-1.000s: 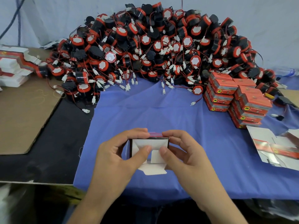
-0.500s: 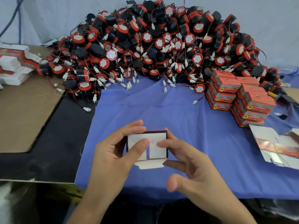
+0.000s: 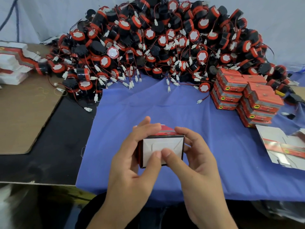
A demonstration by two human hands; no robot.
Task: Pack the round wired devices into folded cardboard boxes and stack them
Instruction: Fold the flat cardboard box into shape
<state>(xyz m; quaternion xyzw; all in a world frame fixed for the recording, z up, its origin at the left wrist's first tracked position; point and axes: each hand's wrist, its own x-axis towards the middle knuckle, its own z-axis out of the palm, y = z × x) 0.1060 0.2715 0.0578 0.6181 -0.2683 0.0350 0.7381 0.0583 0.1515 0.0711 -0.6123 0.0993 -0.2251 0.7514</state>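
Note:
I hold a small red cardboard box (image 3: 165, 145) above the blue cloth (image 3: 165, 106), its white end flaps facing me. My left hand (image 3: 132, 161) grips its left side, fingers curled over the top, thumb on the flaps. My right hand (image 3: 196, 161) grips its right side, with the thumb pressing on the flaps beside the left thumb. A big heap of round black-and-red wired devices (image 3: 156, 43) fills the back of the table. Packed red boxes (image 3: 244, 96) stand stacked at the right.
Flat unfolded box blanks lie at the right edge (image 3: 283, 146) and in a stack at the far left (image 3: 14, 61). A brown cardboard sheet (image 3: 24, 109) covers the left of the table. Loose white connectors on red wires trail onto the cloth.
The tuck flap that hung below the box is folded in. My right hand has closed around the box's right side and both thumbs now meet on the end flaps. The box sits closer to me.

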